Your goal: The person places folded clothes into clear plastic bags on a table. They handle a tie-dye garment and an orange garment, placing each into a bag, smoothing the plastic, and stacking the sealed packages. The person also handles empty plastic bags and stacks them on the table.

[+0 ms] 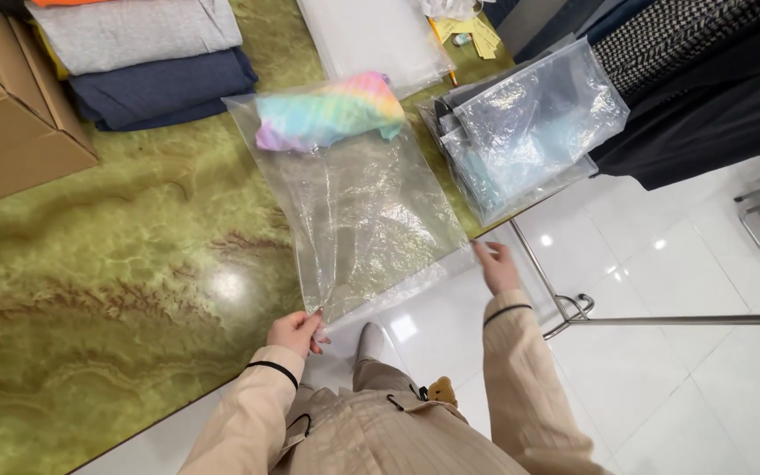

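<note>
Down from the head camera, the left hand [296,332] pinches the near corner of a clear plastic bag [362,220], and the right hand [496,266] grips its other near corner. The bag lies flat on the green marbled table [116,290], its open end overhanging the table's edge above the white tiled floor [679,290]. Inside, at the far end, sits a folded rainbow-coloured cloth [329,112]. Just beside it a stack of clear bags [529,132] reaches the same edge.
</note>
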